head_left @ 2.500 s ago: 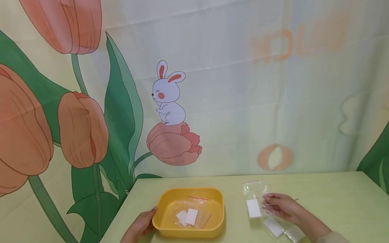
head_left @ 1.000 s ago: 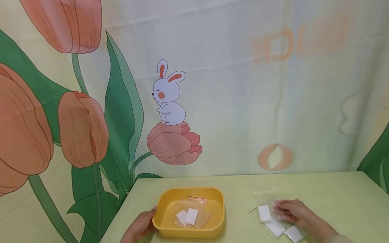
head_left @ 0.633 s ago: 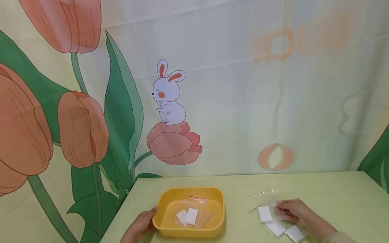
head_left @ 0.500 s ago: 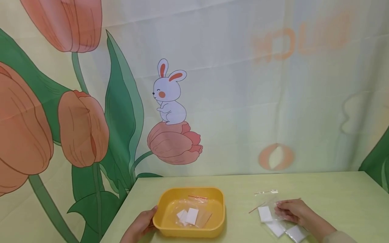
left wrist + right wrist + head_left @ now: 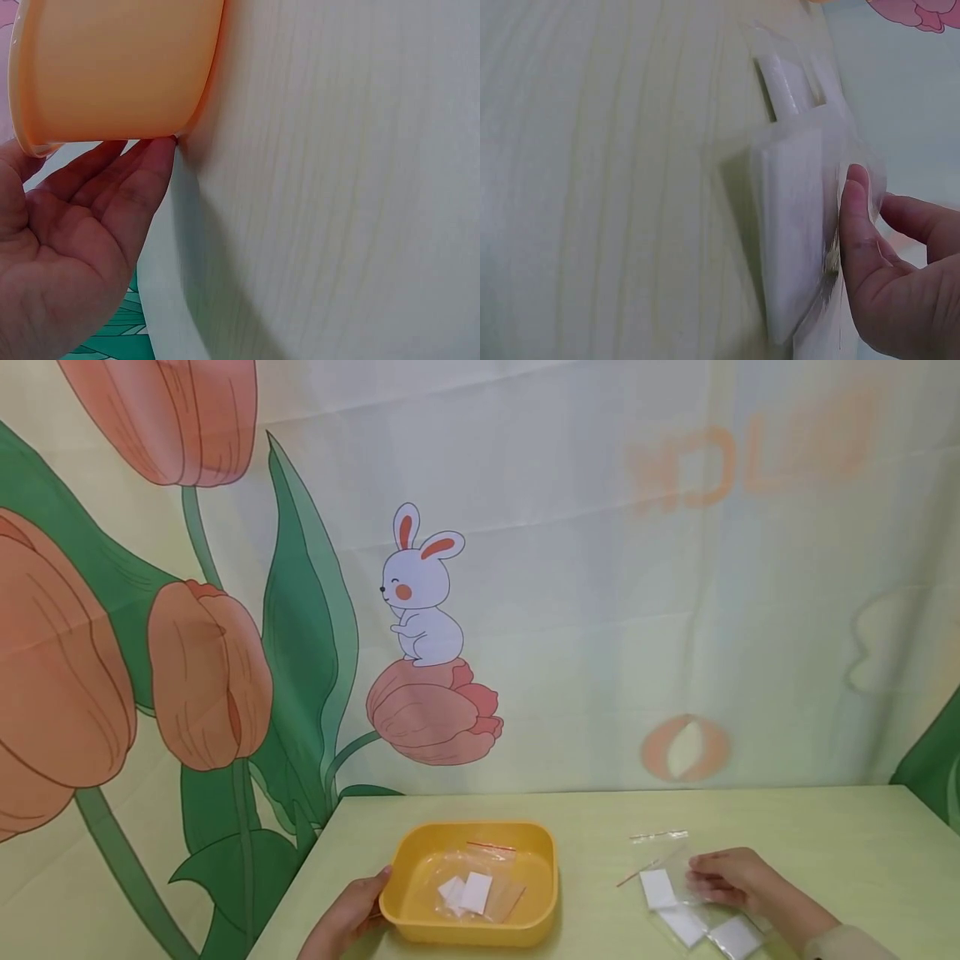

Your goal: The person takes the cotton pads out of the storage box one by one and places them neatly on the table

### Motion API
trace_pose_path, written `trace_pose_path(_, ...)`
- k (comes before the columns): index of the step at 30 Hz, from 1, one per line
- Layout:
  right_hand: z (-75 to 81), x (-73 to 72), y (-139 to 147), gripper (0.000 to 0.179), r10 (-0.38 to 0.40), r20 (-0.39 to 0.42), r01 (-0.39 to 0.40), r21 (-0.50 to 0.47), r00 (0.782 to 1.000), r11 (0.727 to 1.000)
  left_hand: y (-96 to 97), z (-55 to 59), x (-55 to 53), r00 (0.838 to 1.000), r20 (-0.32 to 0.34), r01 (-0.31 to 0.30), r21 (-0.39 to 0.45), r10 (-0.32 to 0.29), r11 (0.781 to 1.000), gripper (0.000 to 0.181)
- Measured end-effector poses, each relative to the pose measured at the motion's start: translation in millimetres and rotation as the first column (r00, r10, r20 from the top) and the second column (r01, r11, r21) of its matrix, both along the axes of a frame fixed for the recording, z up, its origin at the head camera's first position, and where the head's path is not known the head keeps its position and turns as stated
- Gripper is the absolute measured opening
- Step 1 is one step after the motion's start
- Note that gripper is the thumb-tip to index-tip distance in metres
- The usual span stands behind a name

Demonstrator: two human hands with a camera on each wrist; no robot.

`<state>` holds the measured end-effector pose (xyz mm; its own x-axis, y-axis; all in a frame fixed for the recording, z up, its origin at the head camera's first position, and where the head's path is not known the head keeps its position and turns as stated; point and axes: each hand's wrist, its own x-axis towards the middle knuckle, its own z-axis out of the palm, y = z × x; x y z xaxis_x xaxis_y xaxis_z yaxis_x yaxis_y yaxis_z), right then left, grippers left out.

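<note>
A round-cornered yellow plastic tray point(image 5: 468, 935) is gripped at its side by the left hand point(image 5: 351, 910), whose fingers are partly hidden by its wall. Inside, transparent plastic bags with white rectangles point(image 5: 477, 893) are overlapped too closely to be counted. On the pale green table point(image 5: 592, 877), the right hand point(image 5: 735, 878) is held at similar bags point(image 5: 657, 890); whether one is pinched by its fingers cannot be told.

Clear bags point(image 5: 657, 891) beside yellow tray point(image 5: 468, 935)
</note>
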<state>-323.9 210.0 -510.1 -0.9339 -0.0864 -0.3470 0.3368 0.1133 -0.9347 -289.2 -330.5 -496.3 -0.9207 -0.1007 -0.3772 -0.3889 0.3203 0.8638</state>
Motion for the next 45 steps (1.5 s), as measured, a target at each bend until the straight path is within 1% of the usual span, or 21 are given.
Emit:
trace_pose_path(5,-1.4,-0.1,3,0.022,0.002,0.0,-0.002,0.027,1.0,1.0,-0.9,0.0,0.7,1.0,0.001,-0.005,0.005,0.005,1.0,0.061)
trace_pose_path(9,-6.2,0.2,3,0.021,0.007,-0.035,-0.005,0.067,0.999,0.998,-1.2,0.3,1.9,1.0,0.003,0.0,0.005,0.0,1.0,0.061)
trace_pose_path(12,-9.9,0.1,2,0.024,0.011,-0.068,-0.002,0.13,0.998,0.992,-1.0,0.4,2.3,1.0,0.001,0.0,0.01,0.0,1.0,0.062)
trace_pose_path(15,-10.8,-0.4,-1,0.026,0.021,-0.1,0.001,0.214,0.995,0.977,-0.9,-0.1,2.1,1.0,-0.004,-0.007,0.014,0.007,1.0,0.061)
trace_pose_path(17,-10.7,-1.0,-4,0.025,0.027,-0.13,0.011,0.29,0.991,0.957,-0.7,-0.3,2.0,1.0,-0.013,-0.008,0.014,0.008,1.0,0.06)
trace_pose_path(19,-9.7,-1.5,-6,0.023,0.053,-0.166,0.013,0.37,0.985,0.929,-0.2,-0.2,2.0,1.0,-0.02,-0.012,0.013,0.012,1.0,0.06)
trace_pose_path(23,-7.8,-1.2,-9,0.024,0.101,-0.227,0.031,0.516,0.969,0.856,0.3,-0.5,1.3,1.0,-0.026,-0.01,0.011,0.01,1.0,0.061)
trace_pose_path(24,-7.0,-0.7,-9,0.025,0.116,-0.239,0.035,0.544,0.964,0.838,0.4,-0.4,1.2,1.0,-0.027,-0.009,0.013,0.009,1.0,0.061)
trace_pose_path(26,-5.3,0.2,-10,0.027,0.134,-0.253,0.039,0.581,0.958,0.813,0.0,-0.9,0.9,1.0,-0.027,-0.011,0.013,0.011,1.0,0.061)
trace_pose_path(29,-2.0,2.2,-11,0.027,0.152,-0.264,0.043,0.611,0.953,0.791,0.2,-0.6,1.5,0.999,-0.034,-0.016,0.016,0.017,1.0,0.061)
trace_pose_path(33,-0.5,4.1,-10,0.021,0.149,-0.269,0.049,0.611,0.952,0.79,0.6,-0.3,2.4,0.999,-0.047,-0.008,0.026,0.009,1.0,0.061)
trace_pose_path(36,0.1,4.2,-8,0.017,0.148,-0.276,0.05,0.602,0.95,0.797,0.0,-1.1,1.8,0.999,-0.046,-0.002,0.025,0.003,1.0,0.062)
trace_pose_path(38,1.6,3.9,-6,0.016,0.155,-0.281,0.049,0.606,0.947,0.794,0.1,-1.2,1.1,0.999,-0.044,-0.009,0.022,0.01,1.0,0.061)
trace_pose_path(43,5.9,2.3,-2,0.016,0.174,-0.286,0.048,0.63,0.942,0.775,0.3,-1.5,1.4,0.999,-0.045,-0.013,0.018,0.014,1.0,0.061)
trace_pose_path(45,7.5,1.9,-1,0.016,0.171,-0.28,0.044,0.625,0.944,0.78,0.6,-1.8,1.6,0.999,-0.048,-0.018,0.019,0.018,1.0,0.06)
